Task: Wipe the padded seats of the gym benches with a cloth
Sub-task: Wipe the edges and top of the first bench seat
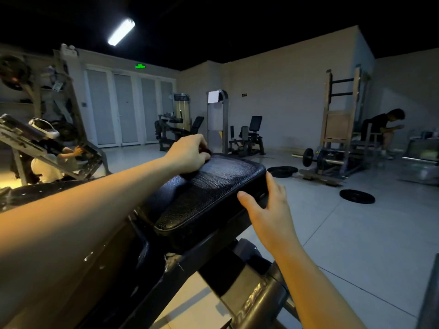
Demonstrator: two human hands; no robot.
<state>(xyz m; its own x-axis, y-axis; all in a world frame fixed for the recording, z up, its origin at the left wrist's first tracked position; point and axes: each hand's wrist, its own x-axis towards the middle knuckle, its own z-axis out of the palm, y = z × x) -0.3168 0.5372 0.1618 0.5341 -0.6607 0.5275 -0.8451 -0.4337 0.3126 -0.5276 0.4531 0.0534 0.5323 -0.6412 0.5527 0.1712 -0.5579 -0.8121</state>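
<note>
A black padded seat (209, 195) of a gym bench fills the middle of the view, raised on a dark metal frame (251, 302). My left hand (190, 154) presses a dark cloth (206, 151) onto the far left part of the pad; only a small bit of cloth shows under the fingers. Shiny streaks mark the pad beside that hand. My right hand (268, 210) grips the pad's right edge, thumb on top and fingers around the side.
Two weight plates (356, 196) lie on the grey tiled floor to the right, with a barbell rack (332, 148) behind. A seated person (384, 129) is at far right, another person (59, 160) at a machine on the left. More machines (247, 136) stand by the back wall.
</note>
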